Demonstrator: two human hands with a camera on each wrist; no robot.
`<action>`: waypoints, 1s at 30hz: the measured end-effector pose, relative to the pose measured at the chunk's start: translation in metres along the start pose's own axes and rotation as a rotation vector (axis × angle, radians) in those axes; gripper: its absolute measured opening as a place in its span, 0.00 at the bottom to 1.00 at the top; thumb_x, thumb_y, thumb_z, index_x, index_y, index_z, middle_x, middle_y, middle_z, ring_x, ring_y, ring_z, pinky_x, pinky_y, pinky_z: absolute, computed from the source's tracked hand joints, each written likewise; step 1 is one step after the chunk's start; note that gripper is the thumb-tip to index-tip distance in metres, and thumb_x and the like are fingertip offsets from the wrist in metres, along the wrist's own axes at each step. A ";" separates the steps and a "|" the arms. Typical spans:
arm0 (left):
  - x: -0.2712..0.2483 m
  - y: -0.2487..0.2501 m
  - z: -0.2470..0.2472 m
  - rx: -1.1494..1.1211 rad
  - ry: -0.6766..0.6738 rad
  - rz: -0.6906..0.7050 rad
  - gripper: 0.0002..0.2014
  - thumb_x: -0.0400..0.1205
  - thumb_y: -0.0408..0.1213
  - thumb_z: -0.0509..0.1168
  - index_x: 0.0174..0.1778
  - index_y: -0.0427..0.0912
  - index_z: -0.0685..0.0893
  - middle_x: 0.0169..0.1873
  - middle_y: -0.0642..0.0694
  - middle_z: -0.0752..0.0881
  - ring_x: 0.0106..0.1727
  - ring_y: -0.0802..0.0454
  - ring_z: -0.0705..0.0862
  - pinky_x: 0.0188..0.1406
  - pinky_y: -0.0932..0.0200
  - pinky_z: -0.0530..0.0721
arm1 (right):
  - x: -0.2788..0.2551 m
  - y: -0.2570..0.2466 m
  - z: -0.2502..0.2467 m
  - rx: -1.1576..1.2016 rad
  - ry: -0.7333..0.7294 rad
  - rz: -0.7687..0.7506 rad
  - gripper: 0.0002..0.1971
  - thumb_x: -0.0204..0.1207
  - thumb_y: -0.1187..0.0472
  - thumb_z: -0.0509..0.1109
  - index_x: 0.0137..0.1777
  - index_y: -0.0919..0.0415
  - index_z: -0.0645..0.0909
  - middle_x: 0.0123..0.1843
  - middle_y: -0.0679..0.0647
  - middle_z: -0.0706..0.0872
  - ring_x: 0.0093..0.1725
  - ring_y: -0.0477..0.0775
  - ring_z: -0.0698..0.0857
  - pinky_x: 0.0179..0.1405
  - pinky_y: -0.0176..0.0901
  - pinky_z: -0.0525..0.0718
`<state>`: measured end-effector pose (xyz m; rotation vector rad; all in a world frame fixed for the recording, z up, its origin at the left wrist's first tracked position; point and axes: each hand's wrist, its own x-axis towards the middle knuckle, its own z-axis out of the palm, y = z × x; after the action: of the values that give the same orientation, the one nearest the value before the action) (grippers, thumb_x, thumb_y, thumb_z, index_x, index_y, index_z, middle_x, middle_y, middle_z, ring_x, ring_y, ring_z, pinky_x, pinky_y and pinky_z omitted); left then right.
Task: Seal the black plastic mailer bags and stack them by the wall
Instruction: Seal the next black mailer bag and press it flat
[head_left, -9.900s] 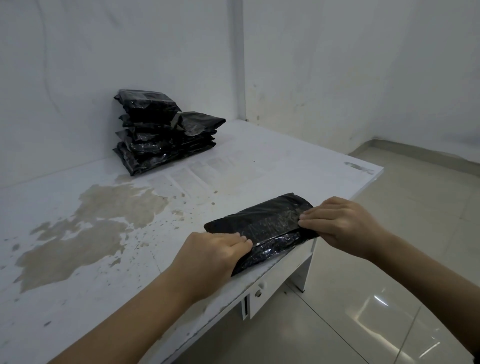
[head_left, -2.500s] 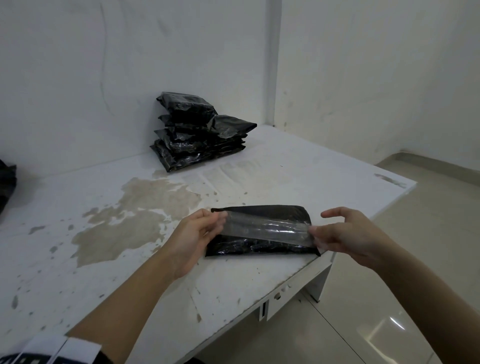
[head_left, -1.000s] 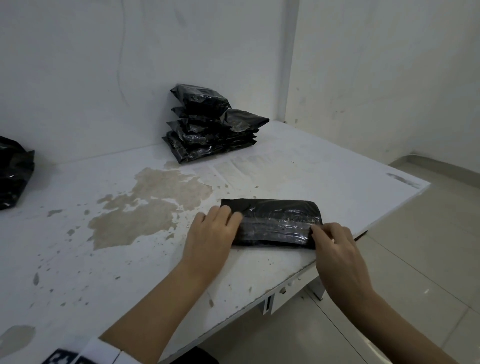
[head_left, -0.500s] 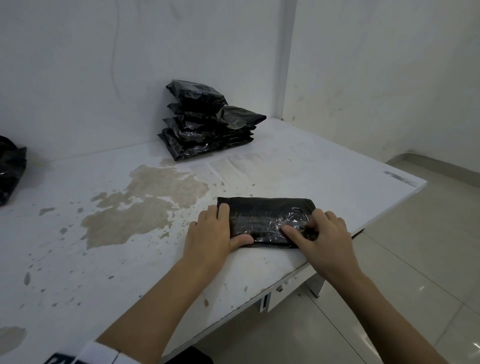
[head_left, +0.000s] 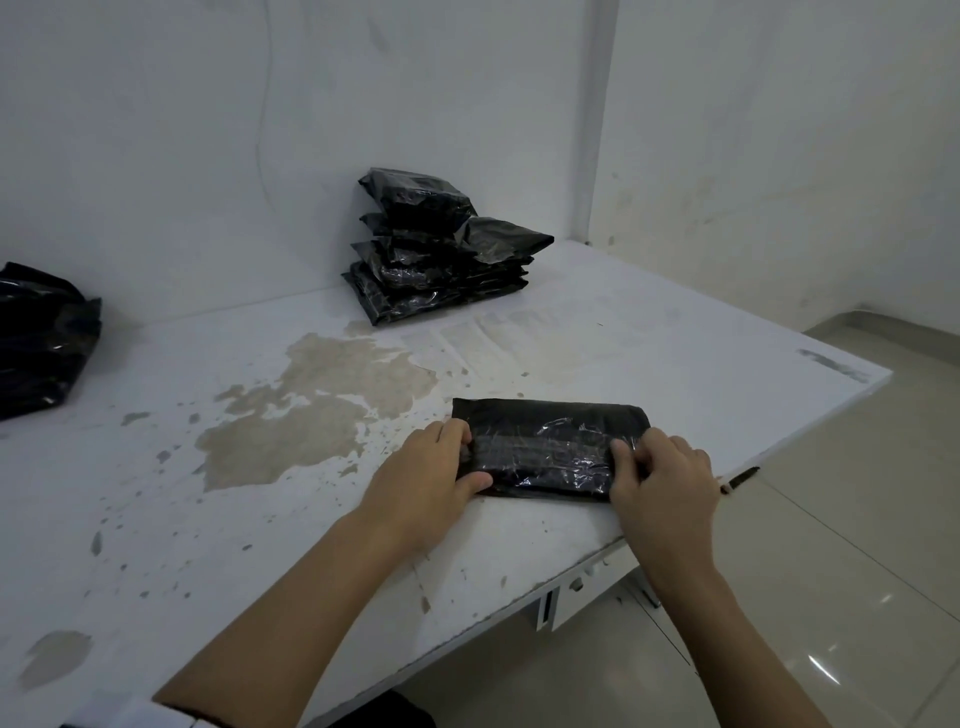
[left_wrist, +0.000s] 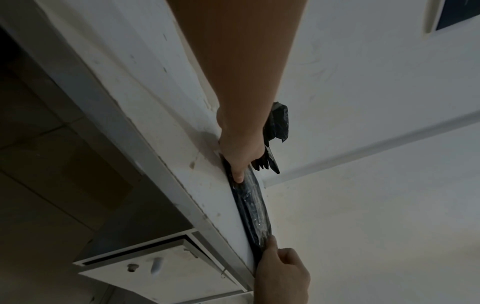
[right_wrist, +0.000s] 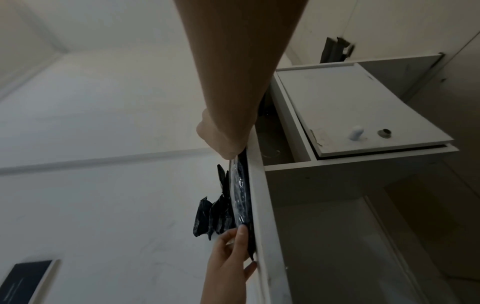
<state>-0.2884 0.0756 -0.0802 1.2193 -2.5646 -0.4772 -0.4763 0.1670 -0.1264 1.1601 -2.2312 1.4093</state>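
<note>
Finishing the seal, gripping the taped black plastic mailer bag (head_left: 550, 447) by its ends with left hand (head_left: 431, 470) and right hand (head_left: 662, 480); next, likely lifting onto the wall-side black bag pile (head_left: 441, 254).

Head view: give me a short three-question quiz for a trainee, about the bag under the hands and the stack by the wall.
1. True or false: the bag lies on the stack.
2. Of the left hand and the right hand, which touches the bag? A left only; B right only; C both.
3. Short answer: what clear strip runs along the bag's top?

Key
1. False: it lies apart from the stack, on the table near the front edge.
2. C: one hand at each end.
3. Tape.
</note>
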 end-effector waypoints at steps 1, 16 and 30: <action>-0.001 0.002 -0.001 0.000 -0.004 -0.017 0.16 0.84 0.48 0.62 0.64 0.47 0.71 0.60 0.52 0.77 0.63 0.53 0.76 0.61 0.54 0.77 | -0.002 0.001 0.002 0.013 0.045 -0.018 0.21 0.71 0.69 0.76 0.29 0.57 0.65 0.26 0.51 0.70 0.32 0.58 0.69 0.29 0.47 0.66; 0.027 0.054 0.022 0.201 0.090 -0.460 0.33 0.83 0.65 0.47 0.68 0.40 0.69 0.66 0.43 0.75 0.68 0.44 0.72 0.67 0.39 0.65 | -0.011 0.000 0.009 -0.052 0.176 0.051 0.14 0.72 0.66 0.77 0.30 0.65 0.76 0.29 0.57 0.76 0.36 0.56 0.70 0.34 0.47 0.67; 0.014 0.006 0.009 0.020 0.045 -0.047 0.26 0.74 0.63 0.66 0.45 0.41 0.72 0.42 0.48 0.77 0.42 0.50 0.75 0.42 0.55 0.72 | -0.001 0.003 -0.021 0.104 -0.164 0.112 0.13 0.67 0.55 0.81 0.36 0.64 0.83 0.34 0.53 0.77 0.40 0.58 0.78 0.38 0.42 0.68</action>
<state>-0.3040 0.0696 -0.0844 1.2847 -2.5142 -0.4300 -0.4817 0.1854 -0.1181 1.2437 -2.3934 1.5414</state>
